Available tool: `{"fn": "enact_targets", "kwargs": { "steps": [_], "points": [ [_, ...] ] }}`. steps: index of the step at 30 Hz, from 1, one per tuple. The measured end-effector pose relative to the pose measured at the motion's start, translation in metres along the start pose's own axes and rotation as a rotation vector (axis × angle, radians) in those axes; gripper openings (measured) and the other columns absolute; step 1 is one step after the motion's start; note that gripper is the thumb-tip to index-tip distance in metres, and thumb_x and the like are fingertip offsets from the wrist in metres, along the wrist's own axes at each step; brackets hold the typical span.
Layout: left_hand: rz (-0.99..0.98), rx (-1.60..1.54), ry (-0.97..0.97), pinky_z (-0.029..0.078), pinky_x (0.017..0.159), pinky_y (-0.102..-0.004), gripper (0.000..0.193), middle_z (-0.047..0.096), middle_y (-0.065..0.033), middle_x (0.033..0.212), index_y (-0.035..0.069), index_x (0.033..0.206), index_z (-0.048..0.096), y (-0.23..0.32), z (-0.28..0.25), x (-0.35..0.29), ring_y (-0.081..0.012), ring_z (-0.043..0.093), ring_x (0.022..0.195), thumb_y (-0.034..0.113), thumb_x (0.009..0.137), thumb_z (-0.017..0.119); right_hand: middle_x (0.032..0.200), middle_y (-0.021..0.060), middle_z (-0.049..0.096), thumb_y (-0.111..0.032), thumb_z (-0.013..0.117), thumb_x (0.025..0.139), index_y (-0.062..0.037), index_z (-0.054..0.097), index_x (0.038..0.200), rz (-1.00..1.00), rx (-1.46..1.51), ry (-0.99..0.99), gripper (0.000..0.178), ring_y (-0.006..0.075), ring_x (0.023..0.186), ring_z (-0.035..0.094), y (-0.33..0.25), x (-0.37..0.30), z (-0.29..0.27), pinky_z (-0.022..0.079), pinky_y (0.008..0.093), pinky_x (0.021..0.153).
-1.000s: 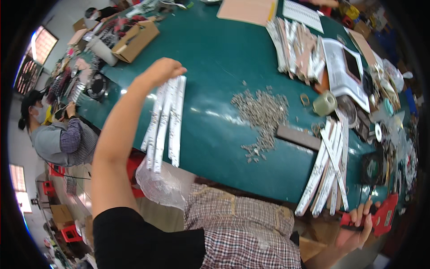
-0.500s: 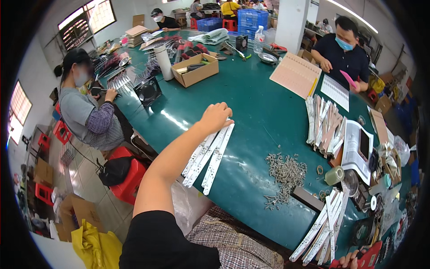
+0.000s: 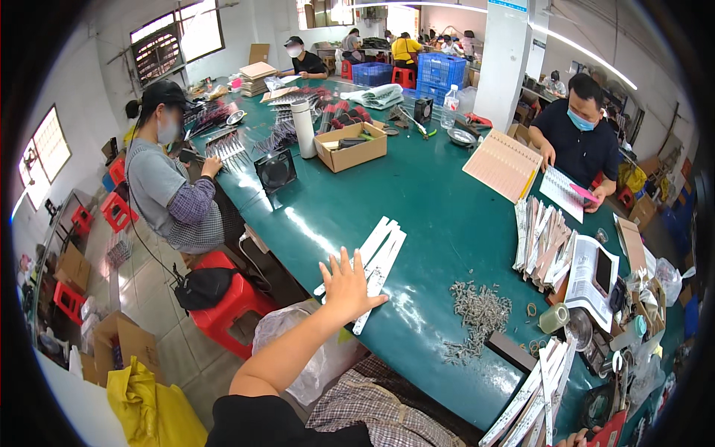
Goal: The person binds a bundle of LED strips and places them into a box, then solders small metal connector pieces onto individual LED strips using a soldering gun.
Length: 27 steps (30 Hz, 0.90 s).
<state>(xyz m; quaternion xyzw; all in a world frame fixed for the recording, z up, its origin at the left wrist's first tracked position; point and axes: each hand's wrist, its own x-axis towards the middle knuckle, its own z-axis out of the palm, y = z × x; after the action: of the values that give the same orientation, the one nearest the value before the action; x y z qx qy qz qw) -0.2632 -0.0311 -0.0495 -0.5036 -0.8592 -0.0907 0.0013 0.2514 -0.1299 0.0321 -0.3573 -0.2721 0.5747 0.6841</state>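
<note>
My left hand [image 3: 346, 289] lies palm down with its fingers spread over several narrow white strips [image 3: 387, 257] with small dark spots. The strips rest side by side near the table's front edge, partly hidden under the hand. At the lower right rim, part of my right hand [image 3: 576, 439] shows, its fingers curled against a red tool [image 3: 612, 429] that is cut off by the picture edge. Just beyond it lies a crossed pile of similar white strips [image 3: 532, 391]. A heap of small metal screw-like pieces [image 3: 480, 316] sits between the two hands.
The green table [image 3: 357, 197] carries a stack of strips [image 3: 544, 242], a cardboard box [image 3: 351, 155], a black fan [image 3: 275, 171] and a white flask [image 3: 303, 128]. One person [image 3: 167, 175] works at left, another [image 3: 573, 123] across at right. A red stool [image 3: 227, 305] stands left.
My left hand has drawn back toward me along the strips, and its fingers have spread. The head view has tilted up a little. The person across has lowered the pink item onto the paper.
</note>
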Motion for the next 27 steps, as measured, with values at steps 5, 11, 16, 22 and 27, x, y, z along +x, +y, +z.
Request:
{"fn": "enact_targets", "kwargs": {
  "steps": [5,11,16,22,27],
  "points": [
    [-0.048,0.033,-0.032,0.015,0.113,-0.0659,0.118,0.022,-0.0335,0.153,-0.009,0.148,0.023,-0.003,0.014,0.0,-0.0517,0.022,0.141,0.072,0.074,0.066,0.079,0.001,0.045,-0.021,0.056,0.099,-0.0093,0.049,0.1,0.048,-0.008,0.01,0.014,0.0129,0.074,0.047,0.0,-0.004,-0.008,0.043,0.0306,0.068],
    [-0.119,0.019,-0.086,0.016,0.116,-0.0611,0.11,0.022,-0.0311,0.155,-0.01,0.148,0.023,-0.008,0.026,0.007,-0.047,0.02,0.144,0.069,0.081,0.062,0.077,0.0002,0.046,-0.02,0.058,0.098,-0.0109,0.05,0.097,0.117,-0.023,-0.01,0.013,0.0128,0.074,0.049,-0.004,-0.011,-0.004,0.044,0.0299,0.065],
    [-0.111,0.002,-0.093,0.018,0.117,-0.0568,0.107,0.023,-0.0301,0.155,-0.01,0.148,0.024,-0.016,0.034,0.01,-0.045,0.021,0.145,0.068,0.083,0.059,0.079,0.0008,0.047,-0.015,0.058,0.097,-0.01,0.049,0.096,0.069,-0.005,0.053,0.011,0.0119,0.072,0.047,-0.002,-0.013,0.016,0.043,0.0285,0.066],
    [-0.047,0.048,-0.026,0.017,0.117,-0.056,0.102,0.027,-0.0293,0.154,-0.01,0.146,0.028,-0.003,-0.002,0.003,-0.0436,0.023,0.145,0.065,0.085,0.059,0.089,0.0064,0.051,-0.002,0.052,0.095,-0.0028,0.049,0.115,-0.053,0.111,-0.005,0.021,0.0122,0.069,0.043,0.0,-0.016,0.033,0.041,0.0266,0.065],
    [0.55,-0.926,-0.06,0.031,0.112,-0.0457,0.056,0.048,-0.0231,0.142,-0.003,0.134,0.053,0.062,-0.07,-0.046,-0.0377,0.044,0.132,0.04,0.098,0.051,0.091,0.0046,0.044,0.0,0.052,0.093,-0.0016,0.042,0.13,-0.217,0.02,0.03,0.039,0.0074,0.066,0.037,0.007,-0.011,0.028,0.037,0.0218,0.06]
  ]
}}
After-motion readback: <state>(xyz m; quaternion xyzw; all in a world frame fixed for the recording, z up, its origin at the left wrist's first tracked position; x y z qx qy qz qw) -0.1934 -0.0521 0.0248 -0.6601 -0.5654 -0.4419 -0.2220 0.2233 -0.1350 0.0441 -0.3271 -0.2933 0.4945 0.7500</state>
